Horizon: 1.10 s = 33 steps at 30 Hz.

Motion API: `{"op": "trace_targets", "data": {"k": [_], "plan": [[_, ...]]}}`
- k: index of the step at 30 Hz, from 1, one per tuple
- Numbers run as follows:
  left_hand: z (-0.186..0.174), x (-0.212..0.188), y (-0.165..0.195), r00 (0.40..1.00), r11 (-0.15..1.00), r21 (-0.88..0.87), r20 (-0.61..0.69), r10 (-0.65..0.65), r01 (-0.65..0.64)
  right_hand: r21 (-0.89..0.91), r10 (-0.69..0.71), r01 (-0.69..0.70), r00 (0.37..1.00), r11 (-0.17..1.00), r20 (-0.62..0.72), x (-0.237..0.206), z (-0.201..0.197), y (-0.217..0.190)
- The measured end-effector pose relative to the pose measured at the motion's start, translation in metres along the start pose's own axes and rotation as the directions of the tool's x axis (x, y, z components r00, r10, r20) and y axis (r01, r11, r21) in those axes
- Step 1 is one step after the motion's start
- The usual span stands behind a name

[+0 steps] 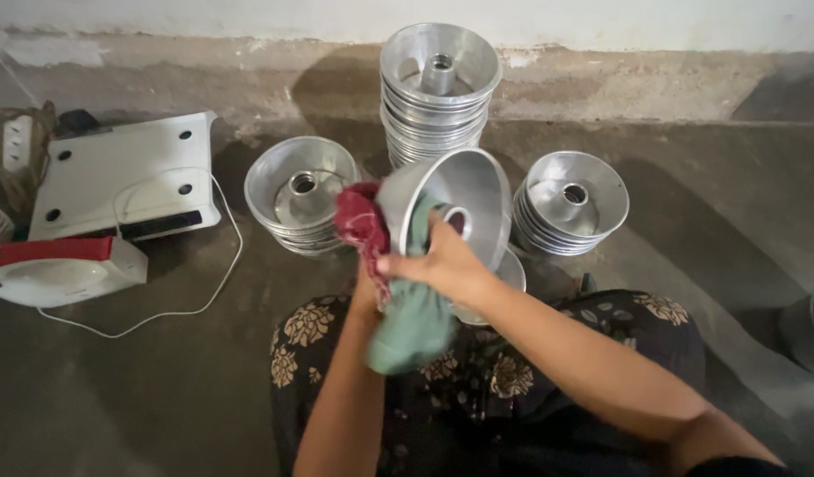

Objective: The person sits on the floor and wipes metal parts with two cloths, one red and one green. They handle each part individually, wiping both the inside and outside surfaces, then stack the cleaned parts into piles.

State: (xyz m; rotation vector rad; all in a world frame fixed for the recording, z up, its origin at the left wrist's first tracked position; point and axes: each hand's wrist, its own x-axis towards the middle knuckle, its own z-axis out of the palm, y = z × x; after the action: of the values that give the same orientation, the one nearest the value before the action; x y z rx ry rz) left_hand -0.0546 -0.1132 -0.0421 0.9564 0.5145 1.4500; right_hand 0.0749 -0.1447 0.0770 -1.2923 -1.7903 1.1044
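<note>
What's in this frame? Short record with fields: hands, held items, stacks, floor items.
right hand: presses green cloth into a tilted aluminium ring mould
left hand: mostly hidden behind red cloth, at the mould's outer side
stacks: tall stack of moulds at the wall, low stacks left and right
floor items: white appliance, red-and-white device, white cord

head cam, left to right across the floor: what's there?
White and red appliance → white flat device with a cord → left stack of ring pans → red cloth → held ring pan, tall stack behind it → right stack of ring pans.
</note>
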Motion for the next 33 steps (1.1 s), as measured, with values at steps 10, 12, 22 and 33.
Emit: {"op": "trace_targets", "data": {"k": [10,12,22,33], "plan": [[-0.004,0.01,0.025,0.988,0.987,-0.052,-0.03,0.151,-0.152,-0.655,-0.114,0.368,0.911,0.66,0.397,-0.027,0.02,0.028],[-0.007,0.008,0.019,0.992,0.991,-0.049,-0.026,0.121,-0.122,-0.641,-0.097,0.363,0.907,0.676,0.411,-0.025,0.012,0.032],[-0.002,0.004,0.0,0.996,0.997,-0.013,-0.034,0.078,-0.078,-0.283,-0.17,0.169,0.985,0.944,0.021,-0.012,0.024,0.013],[-0.007,0.002,0.0,0.998,0.999,-0.017,-0.052,0.039,-0.04,-0.271,-0.091,0.172,0.954,0.947,0.287,-0.01,-0.008,0.003]]}}
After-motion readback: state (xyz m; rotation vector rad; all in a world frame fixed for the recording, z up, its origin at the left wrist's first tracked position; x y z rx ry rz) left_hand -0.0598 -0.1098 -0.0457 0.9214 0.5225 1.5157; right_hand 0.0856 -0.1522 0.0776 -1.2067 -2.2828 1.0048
